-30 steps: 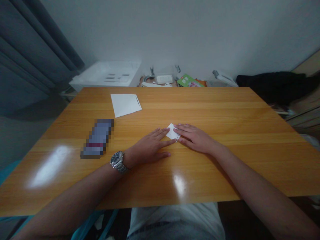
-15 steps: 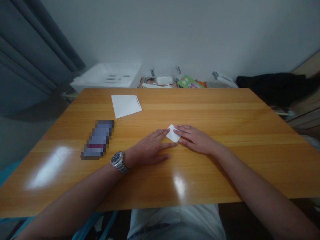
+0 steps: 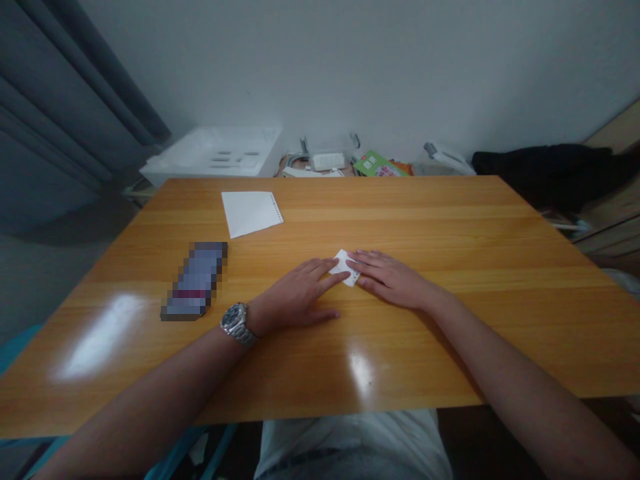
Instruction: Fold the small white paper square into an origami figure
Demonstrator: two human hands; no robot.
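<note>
A small folded piece of white paper (image 3: pixel 343 259) lies flat on the wooden table (image 3: pixel 430 220), between my two hands. My left hand (image 3: pixel 300 293), with a metal watch (image 3: pixel 236 321) on its wrist, rests its outstretched fingertips on the paper's left side and lower part, the thumb apart on the table. From the other side my right hand (image 3: pixel 393 280) lies flat, its fingers over the paper's right part. Those fingers hide the paper's right edge. A row of punched holes shows near its lower right corner.
A loose white sheet (image 3: pixel 253 213) with punched holes lies at the back left of the table. Nearer me is a blurred-out dark phone-like object (image 3: pixel 196 280). Behind the table stand a white basin-like tub (image 3: pixel 225 150) and a green booklet (image 3: pixel 379 164).
One finger of my left hand has moved up from the paper's lower edge onto its surface. My right hand stays nearly still.
</note>
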